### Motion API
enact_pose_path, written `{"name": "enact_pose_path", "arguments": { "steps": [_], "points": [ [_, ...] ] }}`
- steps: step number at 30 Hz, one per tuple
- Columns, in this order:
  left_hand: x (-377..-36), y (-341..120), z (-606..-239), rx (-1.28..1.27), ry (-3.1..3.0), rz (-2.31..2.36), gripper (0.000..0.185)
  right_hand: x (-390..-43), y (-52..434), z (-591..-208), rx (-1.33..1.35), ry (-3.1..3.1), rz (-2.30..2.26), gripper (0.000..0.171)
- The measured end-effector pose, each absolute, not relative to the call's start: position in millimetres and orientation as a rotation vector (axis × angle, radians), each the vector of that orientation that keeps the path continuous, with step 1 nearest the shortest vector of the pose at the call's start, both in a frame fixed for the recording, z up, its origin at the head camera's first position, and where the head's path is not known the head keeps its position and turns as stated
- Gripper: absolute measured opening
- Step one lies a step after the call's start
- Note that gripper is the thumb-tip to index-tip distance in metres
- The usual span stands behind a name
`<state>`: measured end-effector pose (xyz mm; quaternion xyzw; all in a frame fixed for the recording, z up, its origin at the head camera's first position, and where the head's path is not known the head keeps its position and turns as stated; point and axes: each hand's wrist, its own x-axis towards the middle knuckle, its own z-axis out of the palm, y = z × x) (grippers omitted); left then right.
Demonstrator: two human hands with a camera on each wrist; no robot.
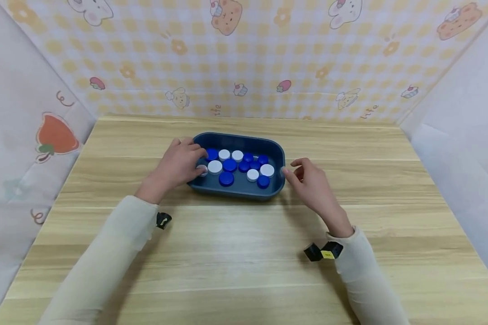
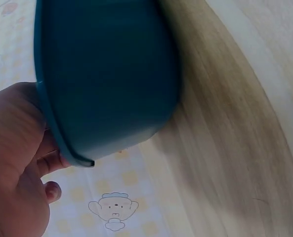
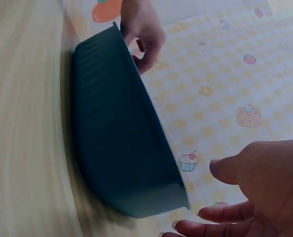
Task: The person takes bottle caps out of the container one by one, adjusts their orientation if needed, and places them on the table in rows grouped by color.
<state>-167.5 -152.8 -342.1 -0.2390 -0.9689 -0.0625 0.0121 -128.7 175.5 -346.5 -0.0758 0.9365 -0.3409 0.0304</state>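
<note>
A dark blue oblong tray (image 1: 236,192) stands on the table with several round blue and white caps lying in it. At its left end my left hand (image 1: 180,163) reaches over the rim, thumb and forefinger apart inside. The thumb tip is at a white cap (image 1: 202,170); the forefinger is by a blue cap (image 1: 212,154). In the left wrist view the tray wall (image 2: 111,84) hides the fingertips. My right hand (image 1: 311,185) is beside the tray's right end, holding nothing. In the right wrist view its fingers (image 3: 225,213) are spread, just off the rim.
The tray sits toward the back of the wooden table (image 1: 236,262). Behind rises a yellow-checked backdrop (image 1: 252,58) with cartoon prints, and pale sheets (image 1: 12,135) hang at both sides. A black wrist device (image 1: 323,251) juts from the right sleeve.
</note>
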Motion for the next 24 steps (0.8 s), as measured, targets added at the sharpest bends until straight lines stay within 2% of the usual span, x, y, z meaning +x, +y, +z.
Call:
{"name": "enact_pose_path", "arguments": {
  "steps": [8,14,24],
  "points": [
    [-172.0,-148.3,-344.6,-0.778,-3.028,-0.067,0.031,-135.8,162.3,-355.5,-0.113,2.866,-1.099,0.038],
    [-173.8,-145.5,-345.7,-0.767,-3.069,0.015,0.026,-140.6,155.7,-377.1,-0.099,2.855,-1.190,0.031],
    [-174.6,-143.6,-345.8,-0.760,-3.125,0.053,0.018,-140.7,155.9,-397.0,-0.151,2.854,-1.426,0.039]
  ]
}}
